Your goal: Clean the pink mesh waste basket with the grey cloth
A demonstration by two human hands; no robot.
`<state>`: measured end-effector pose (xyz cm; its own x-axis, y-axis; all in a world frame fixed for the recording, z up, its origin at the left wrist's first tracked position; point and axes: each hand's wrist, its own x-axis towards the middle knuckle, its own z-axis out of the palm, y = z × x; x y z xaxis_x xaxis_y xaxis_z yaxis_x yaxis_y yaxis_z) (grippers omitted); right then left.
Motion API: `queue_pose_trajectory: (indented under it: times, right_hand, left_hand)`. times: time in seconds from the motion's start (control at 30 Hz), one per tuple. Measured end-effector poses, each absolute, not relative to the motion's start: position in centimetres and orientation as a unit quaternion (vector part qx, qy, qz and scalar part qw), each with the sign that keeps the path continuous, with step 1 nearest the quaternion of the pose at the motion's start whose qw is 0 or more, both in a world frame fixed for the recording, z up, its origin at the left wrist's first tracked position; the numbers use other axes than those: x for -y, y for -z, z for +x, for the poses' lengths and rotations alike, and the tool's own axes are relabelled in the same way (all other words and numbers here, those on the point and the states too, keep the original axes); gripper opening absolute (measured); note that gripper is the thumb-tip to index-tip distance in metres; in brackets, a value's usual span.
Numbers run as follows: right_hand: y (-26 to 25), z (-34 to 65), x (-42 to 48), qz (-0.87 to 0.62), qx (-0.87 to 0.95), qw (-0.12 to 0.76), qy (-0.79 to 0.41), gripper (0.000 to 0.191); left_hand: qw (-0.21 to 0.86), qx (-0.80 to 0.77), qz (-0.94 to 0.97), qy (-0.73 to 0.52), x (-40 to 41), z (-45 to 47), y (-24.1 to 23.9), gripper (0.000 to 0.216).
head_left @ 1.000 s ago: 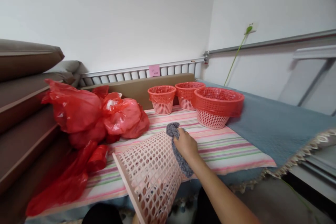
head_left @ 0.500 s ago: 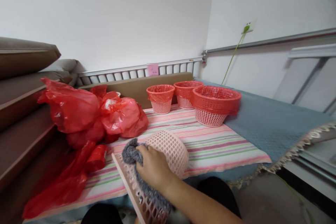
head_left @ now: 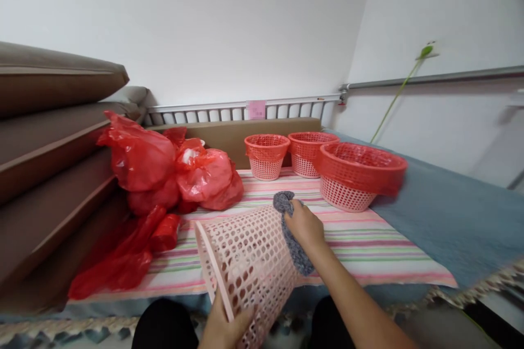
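A pale pink perforated plastic basket [head_left: 249, 251] lies tilted on its side, its open rim facing left toward me. My left hand [head_left: 229, 324] grips that rim low in front, the thumb outside and the other fingers partly hidden inside. Over at the basket's base end, my right hand [head_left: 305, 226] is closed on a grey cloth [head_left: 295, 248] and presses it against the basket. Part of the cloth bunches up above the fingers and the rest hangs down along the base.
Three baskets lined with red bags stand behind: a small one [head_left: 266, 158], another [head_left: 309, 155] and a wider one [head_left: 360, 177]. Stuffed red plastic bags [head_left: 208, 177] and a red bag roll [head_left: 166, 232] lie left on the striped cloth [head_left: 352, 240], beside stacked cushions [head_left: 53, 136].
My right hand has moved the grey cloth from the basket's rim end to its base end. My left hand has come into fuller view on the rim. The view has shifted left.
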<state>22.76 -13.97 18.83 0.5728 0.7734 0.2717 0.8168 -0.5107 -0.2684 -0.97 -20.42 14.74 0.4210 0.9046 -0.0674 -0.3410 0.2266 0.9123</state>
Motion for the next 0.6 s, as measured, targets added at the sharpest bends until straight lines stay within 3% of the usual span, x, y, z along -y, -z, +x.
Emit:
queue_pose_trajectory:
  times: [0.17,0.47,0.6]
  right_hand:
    - [-18.3,23.4,15.4,-0.879,0.433,0.196,0.04,0.037]
    - [-19.3,15.1,15.9,-0.774,0.556,0.301,-0.017,0.034]
    - [-20.1,9.3,17.0,-0.68,0.634,0.361,-0.075,0.032]
  left_hand:
    - [0.76,-0.27,0.37,-0.462,19.4,-0.9,-16.6,0.073]
    - [0.739,-0.303,0.354,-0.485,19.7,-1.4,-11.0,0.083]
    - [0.714,-0.371,0.396,-0.442,19.8,-2.5,-11.9,0.067]
